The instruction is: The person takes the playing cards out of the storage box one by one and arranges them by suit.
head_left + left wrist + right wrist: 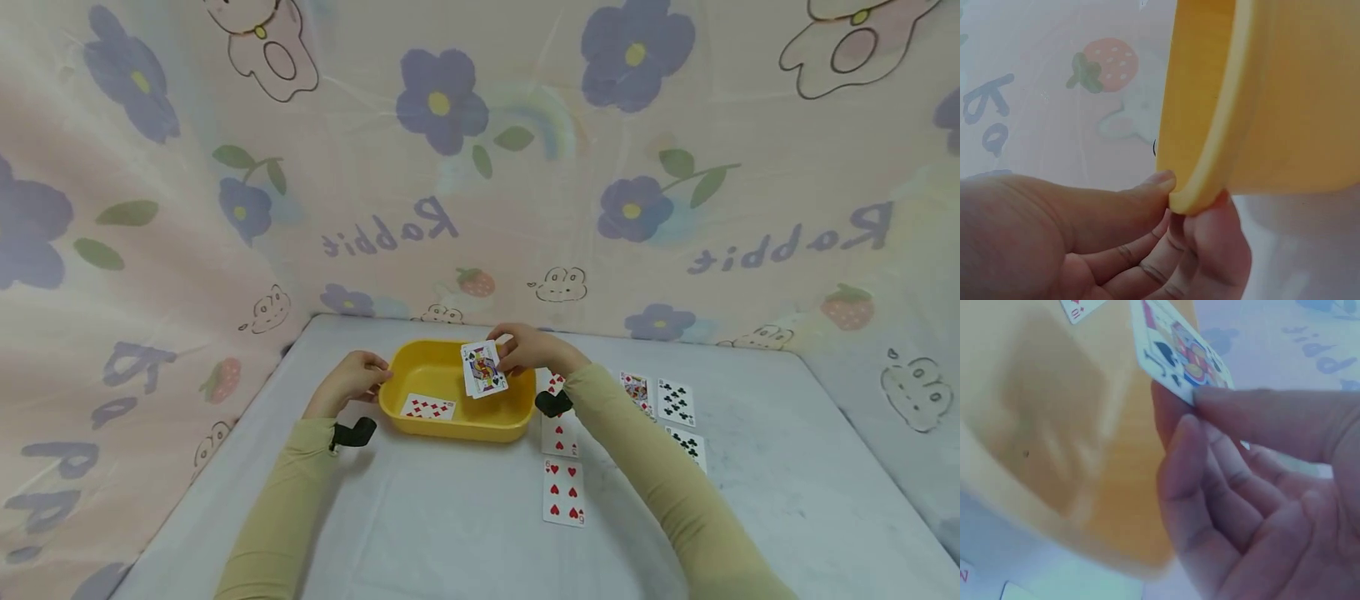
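My left hand [348, 382] pinches the left rim of a yellow plastic tub [420, 367], thumb [1159, 181] on the inner side of the rim and fingers beneath. Above the tub's right half, my right hand [531, 348] holds playing cards by the edge between thumb and fingers. A jack of spades [486, 371] faces up on top, and a slightly offset edge suggests another card under it. On the tub's floor lies a red diamonds card [427, 407], a ten by its corner in the right wrist view.
Right of the tub, heart cards lie in a column, the six of hearts [564, 492] nearest me, partly hidden by my right wrist. Farther right are a face card [636, 390] and two clubs cards [677, 402]. Printed cloth [510, 217] hangs behind the white table.
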### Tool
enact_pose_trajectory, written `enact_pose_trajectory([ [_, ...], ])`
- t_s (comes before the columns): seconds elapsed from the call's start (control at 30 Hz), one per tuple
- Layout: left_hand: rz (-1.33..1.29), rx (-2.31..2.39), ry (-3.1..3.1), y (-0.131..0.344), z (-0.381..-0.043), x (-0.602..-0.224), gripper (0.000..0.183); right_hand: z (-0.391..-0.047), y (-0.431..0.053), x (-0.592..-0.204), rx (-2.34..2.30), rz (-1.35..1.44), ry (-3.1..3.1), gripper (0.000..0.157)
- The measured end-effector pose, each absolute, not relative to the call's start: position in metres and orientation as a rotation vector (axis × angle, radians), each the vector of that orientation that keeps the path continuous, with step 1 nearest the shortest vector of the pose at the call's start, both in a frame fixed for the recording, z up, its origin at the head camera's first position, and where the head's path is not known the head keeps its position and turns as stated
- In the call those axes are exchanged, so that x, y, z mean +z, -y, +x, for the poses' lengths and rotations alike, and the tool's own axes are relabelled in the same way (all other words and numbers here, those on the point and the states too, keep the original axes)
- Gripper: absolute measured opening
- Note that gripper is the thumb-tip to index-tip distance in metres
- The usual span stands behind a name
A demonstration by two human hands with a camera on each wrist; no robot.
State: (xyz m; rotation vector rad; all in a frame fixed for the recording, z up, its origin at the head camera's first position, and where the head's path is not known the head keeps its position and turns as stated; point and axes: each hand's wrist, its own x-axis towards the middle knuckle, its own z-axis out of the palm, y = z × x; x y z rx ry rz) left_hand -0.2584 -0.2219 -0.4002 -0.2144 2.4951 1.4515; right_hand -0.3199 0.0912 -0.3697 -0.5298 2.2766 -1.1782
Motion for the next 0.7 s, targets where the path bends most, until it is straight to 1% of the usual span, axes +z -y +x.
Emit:
enact_pose_trajectory([
  [0.2, -0.221, 1.466, -2.480, 0.223, -0.259, -0.401, 0.024, -0.320, -0.088, -0.377, -1.151, -0.505, -2.331, 0.046],
  [0.37, -0.206, 1.465, -2.488, 0.221, -0.258, -0.401, 0.024, -0.316, -0.083, -0.379, -1.092, -0.517, -2.333, 0.036],
  [0.47, -0.195, 1.462, -2.499, 0.221, -0.257, -0.400, 0.024, -0.315, -0.081, -0.379, -1.077, -0.519, -2.328, 0.034],
  [0.7, -0.218, 1.454, -2.499, 0.221, -0.256, -0.398, 0.025, -0.315, -0.083, -0.381, -1.099, -0.492, -2.311, 0.044],
])
